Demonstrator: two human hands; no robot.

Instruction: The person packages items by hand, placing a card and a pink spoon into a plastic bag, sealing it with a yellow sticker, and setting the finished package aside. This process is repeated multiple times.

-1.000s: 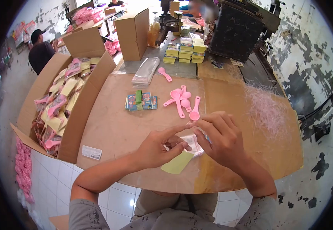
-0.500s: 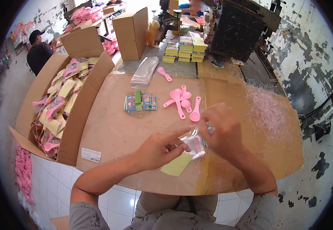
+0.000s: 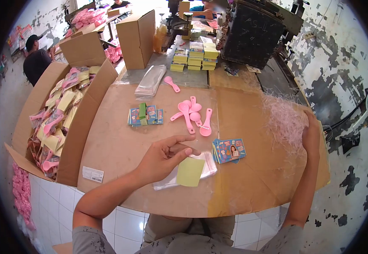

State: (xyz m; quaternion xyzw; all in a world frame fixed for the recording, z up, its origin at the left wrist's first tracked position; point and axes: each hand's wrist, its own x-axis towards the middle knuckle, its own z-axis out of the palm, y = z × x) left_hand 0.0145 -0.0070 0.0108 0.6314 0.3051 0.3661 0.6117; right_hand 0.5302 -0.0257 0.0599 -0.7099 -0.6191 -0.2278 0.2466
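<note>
My left hand (image 3: 160, 158) hovers over a yellow card (image 3: 190, 172) and clear plastic bags (image 3: 167, 183), its index finger and thumb apart with nothing visible between them. Far to the right, my right hand (image 3: 312, 133) is at the edge of a heap of thin pinkish-white strips (image 3: 283, 125); its fingertips are mostly hidden. Blue picture cards (image 3: 229, 150) lie stacked beside the bags. Several pink measuring spoons (image 3: 184, 110) sit beyond my left hand, and a thin white strip lies across one spoon (image 3: 206, 123).
An open carton (image 3: 71, 144) of packed spoons and cards stands left. Banded cards (image 3: 145, 115), a pile of clear bags (image 3: 151, 82) and a single spoon (image 3: 172, 84) lie farther back. Card stacks (image 3: 195, 55) and a black machine (image 3: 251, 34) are behind. A person (image 3: 36, 61) sits far left.
My right hand has moved from the bags out to the strip heap, uncovering the blue cards. My left hand has shifted slightly left and its fingers have spread. The view has shifted a little.
</note>
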